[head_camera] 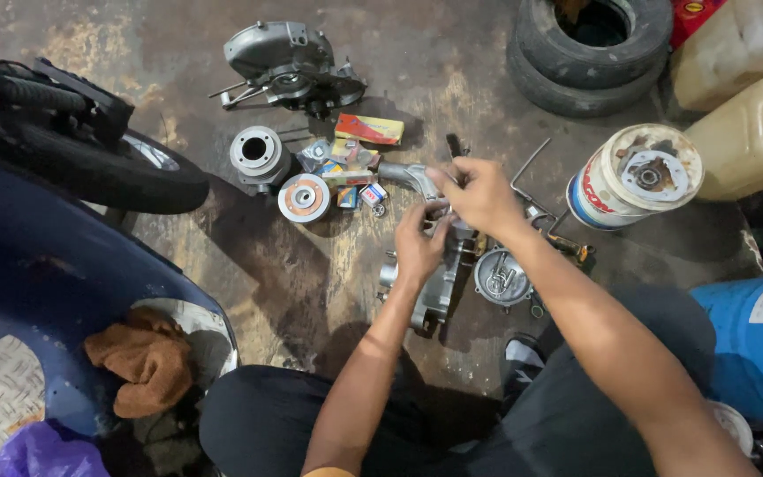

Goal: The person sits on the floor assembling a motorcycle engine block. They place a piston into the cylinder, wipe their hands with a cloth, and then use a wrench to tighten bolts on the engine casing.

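- Hands first: our left hand (419, 240) sits curled on top of the grey cast engine casing (434, 287) that lies on the stained concrete floor (249, 265), its fingers bent down against the metal; what they pinch, if anything, we cannot tell.
- Our right hand (480, 193) hovers just above the casing's far end, fingers pressed together as if nipping some small part, too small for us to make out.
- The casing lies right in front of our knees, and everything else can be placed from it.
- Just right of the casing rests a round metal cover (502, 277); beyond that stands a white tin with a rusty lid (636, 177).
- Left of and beyond the casing sit a ribbed cylinder (258, 155), a round plate with an orange rim (303, 196) and a scatter of small parts boxes (355, 163); further out lies a larger engine assembly (289, 64).
- Far beyond the casing, to the right, two tyres (589, 49) are stacked.
- In our judgement the work goes best if we keep the left hand steadying the casing, seat the small piece squarely with light fingertip pressure, and keep loose bits close to the casing so none roll away.
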